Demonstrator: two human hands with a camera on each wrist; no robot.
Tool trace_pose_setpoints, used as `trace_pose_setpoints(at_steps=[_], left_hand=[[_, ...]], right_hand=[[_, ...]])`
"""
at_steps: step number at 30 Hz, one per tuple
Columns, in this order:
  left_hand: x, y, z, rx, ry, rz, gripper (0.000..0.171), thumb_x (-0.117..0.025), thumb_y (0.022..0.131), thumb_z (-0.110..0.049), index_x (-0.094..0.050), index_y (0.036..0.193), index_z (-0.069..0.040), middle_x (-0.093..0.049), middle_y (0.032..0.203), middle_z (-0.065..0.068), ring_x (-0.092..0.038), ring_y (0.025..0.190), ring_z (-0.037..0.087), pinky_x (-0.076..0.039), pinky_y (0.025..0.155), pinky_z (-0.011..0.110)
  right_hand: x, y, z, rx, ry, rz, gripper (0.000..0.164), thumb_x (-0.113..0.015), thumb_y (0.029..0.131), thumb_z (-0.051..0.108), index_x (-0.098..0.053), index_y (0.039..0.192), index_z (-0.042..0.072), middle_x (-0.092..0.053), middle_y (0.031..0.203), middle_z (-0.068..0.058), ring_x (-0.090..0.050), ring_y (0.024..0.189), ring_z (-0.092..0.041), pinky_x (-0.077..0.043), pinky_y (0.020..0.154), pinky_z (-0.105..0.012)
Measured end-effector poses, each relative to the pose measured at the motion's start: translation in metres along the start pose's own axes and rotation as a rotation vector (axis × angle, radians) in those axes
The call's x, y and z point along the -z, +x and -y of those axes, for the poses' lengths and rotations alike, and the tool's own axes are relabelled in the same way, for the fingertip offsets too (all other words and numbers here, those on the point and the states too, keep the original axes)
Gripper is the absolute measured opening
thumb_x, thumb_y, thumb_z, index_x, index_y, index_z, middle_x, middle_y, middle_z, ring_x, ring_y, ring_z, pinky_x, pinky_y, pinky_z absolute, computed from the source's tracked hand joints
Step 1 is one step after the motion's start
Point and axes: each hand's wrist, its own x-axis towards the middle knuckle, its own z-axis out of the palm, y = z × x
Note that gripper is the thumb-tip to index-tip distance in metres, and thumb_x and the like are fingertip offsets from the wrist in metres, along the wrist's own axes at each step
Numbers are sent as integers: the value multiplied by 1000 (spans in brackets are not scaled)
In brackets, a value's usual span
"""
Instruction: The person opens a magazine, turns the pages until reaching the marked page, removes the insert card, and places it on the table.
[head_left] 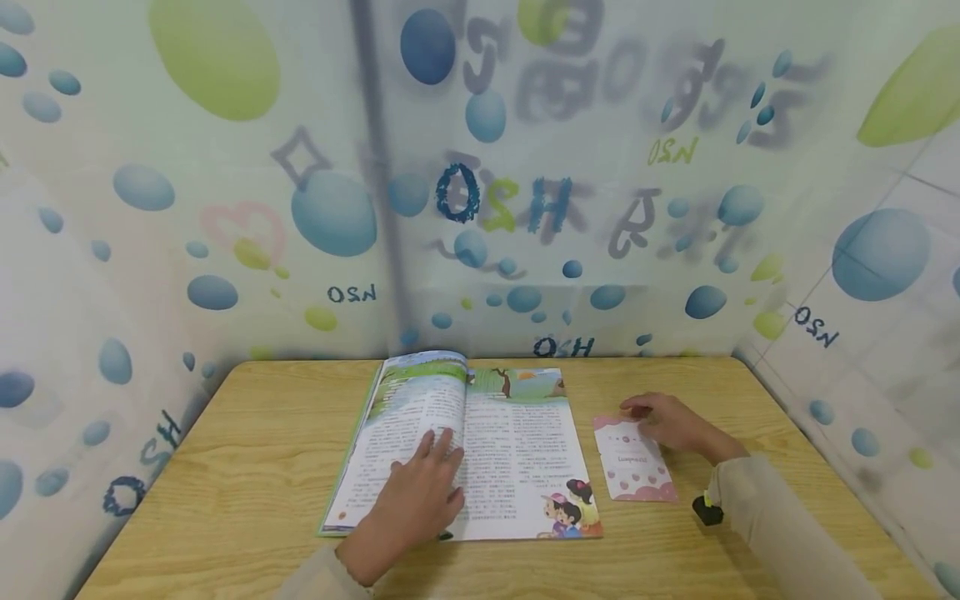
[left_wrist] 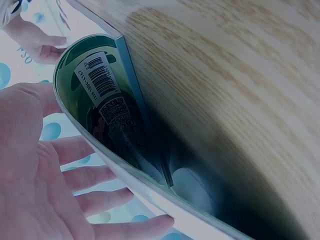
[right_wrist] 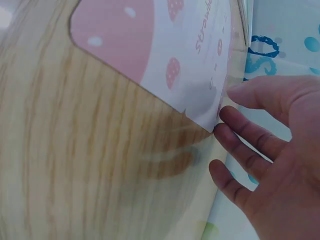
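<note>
An open magazine point(head_left: 517, 467), with text pages and cartoon children in one corner, lies on the table. My left hand point(head_left: 416, 492) rests on its left page near the spine, fingers spread and nearly straight. In the left wrist view the left hand point(left_wrist: 45, 175) lies along the magazine's curved edge; inside the curve shows a green cover point(left_wrist: 102, 85) with a barcode. Right of the magazine is a pink and white card point(head_left: 633, 467) with strawberry pictures. My right hand point(head_left: 671, 421) is at its top right corner; in the right wrist view fingertips point(right_wrist: 220, 131) are right at the corner, thumb and fingers apart.
The wooden table point(head_left: 247, 467) ends at a back edge against a curtain point(head_left: 480, 275) printed with blue and green bubbles. The same cloth hangs on both sides. A small black object point(head_left: 707, 510) is beside the right sleeve, below the card.
</note>
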Motion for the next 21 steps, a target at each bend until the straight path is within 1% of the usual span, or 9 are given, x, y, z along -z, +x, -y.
trace_pose_setpoints(at_steps=[3,5,7,9,11,14,18,21], left_hand=[[3,0,1,5,-8,-2,49,-67,91,-28,-60,133,-4,-45,149,21,-44,135,43,-49,80,70],[5,1,3,5,-7,-19,49,-66,91,-28,-60,133,-4,-46,148,21,-46,133,43,-49,81,69],[7,2,7,2,5,-48,48,-65,92,-29,-61,133,-5,-49,146,21,-49,131,43,-50,82,68],[9,5,13,-8,29,-93,46,-65,92,-29,-62,130,-5,-52,143,21,-53,126,43,-52,79,66],[11,8,21,-2,57,-139,44,-64,92,-30,-64,128,-5,-56,139,21,-56,123,43,-53,78,64],[12,13,39,22,137,-226,43,-64,92,-32,-65,126,-6,-58,136,21,-56,124,42,-49,84,65],[10,18,73,76,241,-331,47,-65,91,-35,-63,130,-8,-56,138,21,-49,130,41,-37,98,70],[10,20,98,110,272,-368,53,-64,92,-35,-59,137,-8,-49,145,21,-42,136,40,-29,104,71]], right_hand=[[2,-2,3,-4,-6,-8,36,-61,91,-4,-62,127,-2,-65,116,-14,-60,104,-30,-50,94,-53],[4,-4,5,-6,-17,-16,36,-61,92,-1,-61,128,-1,-64,118,-16,-60,106,-32,-49,94,-55],[7,-6,7,-10,-35,-32,37,-61,94,2,-60,130,-1,-63,121,-18,-59,109,-35,-48,94,-57],[10,-9,9,-8,-65,-57,38,-61,96,7,-58,133,-1,-60,125,-21,-57,111,-38,-48,94,-58],[14,-10,10,-18,-102,-88,40,-60,98,11,-56,136,0,-57,130,-24,-56,114,-42,-47,95,-60],[20,-14,10,-36,-171,-139,46,-58,100,17,-50,141,1,-51,138,-28,-50,122,-48,-40,98,-66],[25,-19,6,-71,-259,-199,58,-57,101,29,-40,148,0,-42,146,-30,-39,132,-52,-27,101,-73],[28,-23,4,-99,-322,-229,67,-52,102,40,-32,152,1,-33,152,-30,-30,138,-52,-19,102,-77]])
